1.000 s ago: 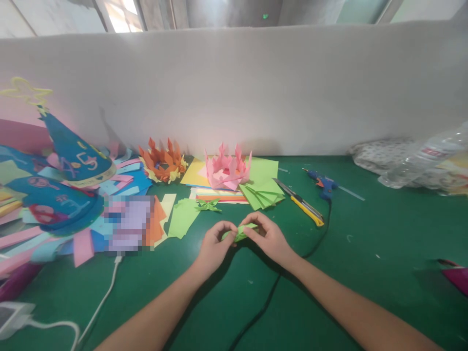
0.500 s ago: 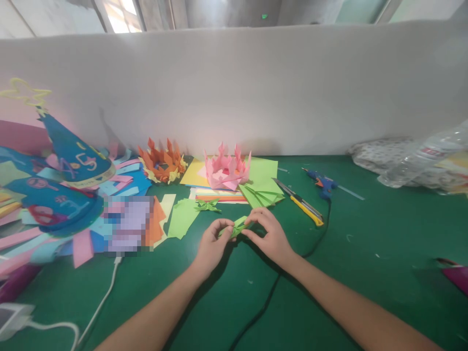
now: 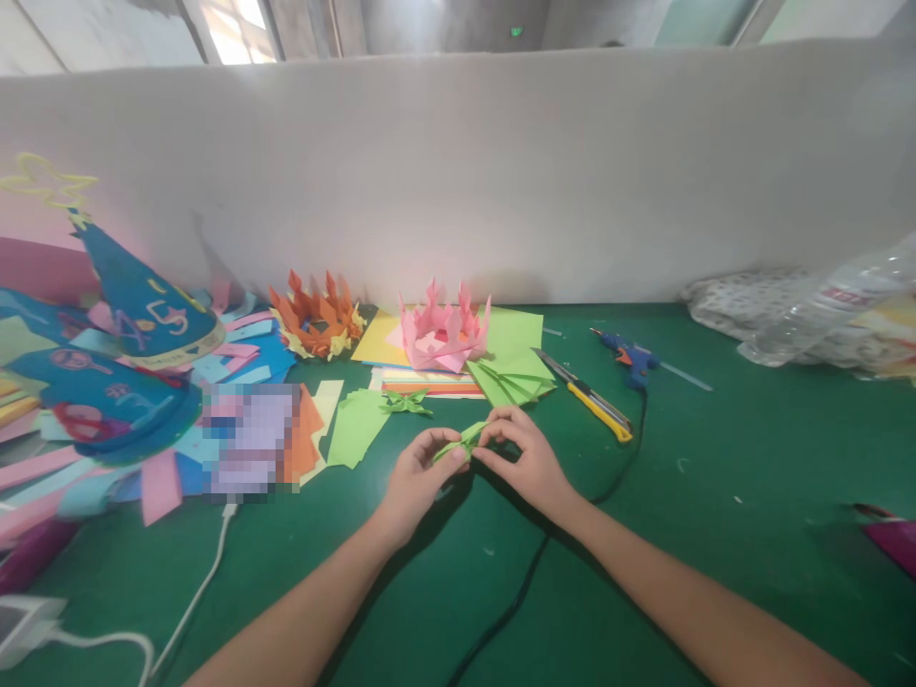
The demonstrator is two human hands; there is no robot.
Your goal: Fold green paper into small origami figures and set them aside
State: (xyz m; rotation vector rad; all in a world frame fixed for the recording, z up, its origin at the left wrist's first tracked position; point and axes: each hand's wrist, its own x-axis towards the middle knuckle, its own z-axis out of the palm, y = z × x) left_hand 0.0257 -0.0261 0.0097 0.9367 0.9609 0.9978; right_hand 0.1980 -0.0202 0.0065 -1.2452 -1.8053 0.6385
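Between my two hands is a small folded piece of green paper (image 3: 468,436), held just above the green table. My left hand (image 3: 424,472) pinches its left part, thumb on top. On its right side, the thumb and fingers of my right hand (image 3: 526,458) close on the paper's edge. My fingertips cover parts of the folds. Just beyond, a folded green paper piece (image 3: 406,402) lies beside green paper sheets (image 3: 356,426). Farther back stand a pink paper crown (image 3: 444,329) and an orange and yellow paper crown (image 3: 320,320).
To the right lie a yellow utility knife (image 3: 591,401) and a blue glue gun (image 3: 630,358), its black cord (image 3: 533,572) running under my right forearm. Blue paper hats (image 3: 143,296) and paper strips crowd the left. A plastic bottle (image 3: 822,305) lies at far right.
The green paper has tilted a little, and my right fingers have shifted slightly along its edge. My left hand keeps its grip in nearly the same place.
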